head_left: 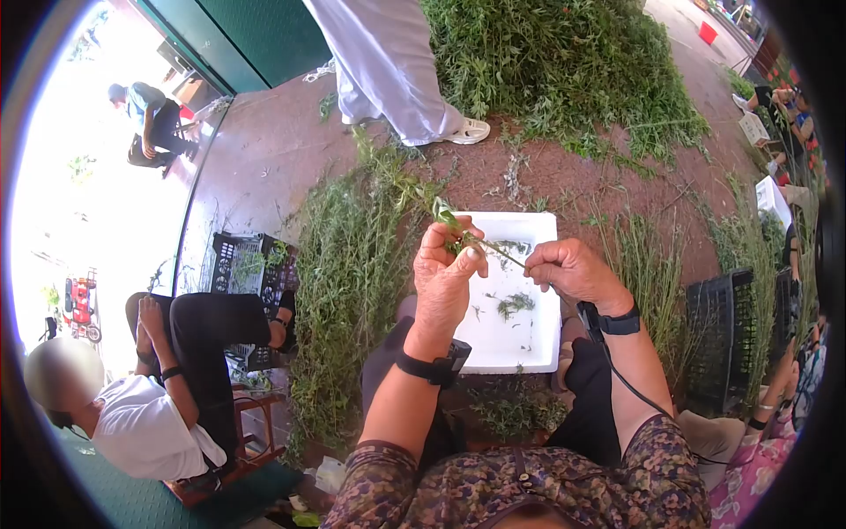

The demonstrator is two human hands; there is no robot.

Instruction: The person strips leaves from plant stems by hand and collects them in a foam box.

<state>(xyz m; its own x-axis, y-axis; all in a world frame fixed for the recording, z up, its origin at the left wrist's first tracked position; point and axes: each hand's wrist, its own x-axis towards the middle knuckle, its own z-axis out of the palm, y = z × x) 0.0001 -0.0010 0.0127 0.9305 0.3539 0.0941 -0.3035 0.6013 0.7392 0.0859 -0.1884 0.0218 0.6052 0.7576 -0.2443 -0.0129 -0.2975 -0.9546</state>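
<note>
A leafy green stem slants down to the right above a white tray. My left hand is closed round its leafy part, fingers curled and thumb pressed in. The stem's thin lower end reaches my right hand, whose thumb and fingertips pinch it. Small bits of greenery lie in the tray under both hands. Each wrist wears a black band with a small device.
Cut plants lie to the left, more to the right, and a large heap ahead. A person in pale trousers stands near it. Another person sits left beside a black crate; a dark crate is at right.
</note>
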